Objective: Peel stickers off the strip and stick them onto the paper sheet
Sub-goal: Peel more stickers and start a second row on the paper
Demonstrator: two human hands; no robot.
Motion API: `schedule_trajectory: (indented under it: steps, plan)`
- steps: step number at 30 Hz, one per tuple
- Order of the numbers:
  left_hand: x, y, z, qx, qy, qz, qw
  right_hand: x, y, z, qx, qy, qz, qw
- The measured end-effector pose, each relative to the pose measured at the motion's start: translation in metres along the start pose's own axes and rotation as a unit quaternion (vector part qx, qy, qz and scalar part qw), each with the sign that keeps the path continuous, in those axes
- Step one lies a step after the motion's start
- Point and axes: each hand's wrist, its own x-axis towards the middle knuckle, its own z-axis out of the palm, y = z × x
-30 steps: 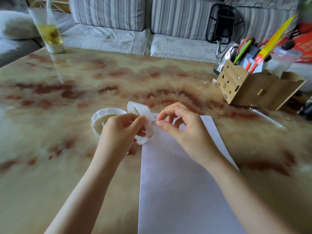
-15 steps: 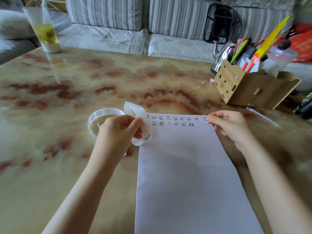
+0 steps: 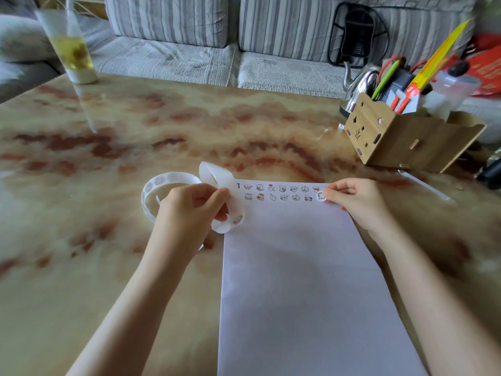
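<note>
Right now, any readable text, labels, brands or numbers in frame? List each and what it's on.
No text can be read.
Stickers on the paper sheet: cartoon figures only, no lettering visible.
Sticker strip in the left hand: one cartoon sticker, no words.
Red packaging at far right: yellow marks, too blurred to read.
Wooden organizer: cut-out shapes, not letters.

paper sheet (image 3: 306, 280) cut off below, sticker drawings (image 3: 283, 193) too small to identify

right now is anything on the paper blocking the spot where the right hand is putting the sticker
Nothing visible. The right hand presses the sticker onto the paper sheet at the second row's right end, on bare paper.
</note>
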Motion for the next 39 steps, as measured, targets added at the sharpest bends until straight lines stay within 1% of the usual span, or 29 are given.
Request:
schedule_trajectory:
  steps: [17, 22, 39]
  plan:
    - [0.0, -0.001, 0.0, 0.004, 0.001, 0.001, 1.0, 0.001, 0.002, 0.005, 0.002, 0.018, 0.014, 1.0]
    - [0.001, 0.0, 0.001, 0.016, 0.001, 0.005, 1.0, 0.002, 0.004, 0.006, -0.015, 0.028, 0.009, 0.999]
    - [0.0, 0.001, 0.0, 0.009, 0.002, -0.004, 1.0, 0.003, 0.009, 0.011, -0.056, 0.05, -0.002, 0.997]
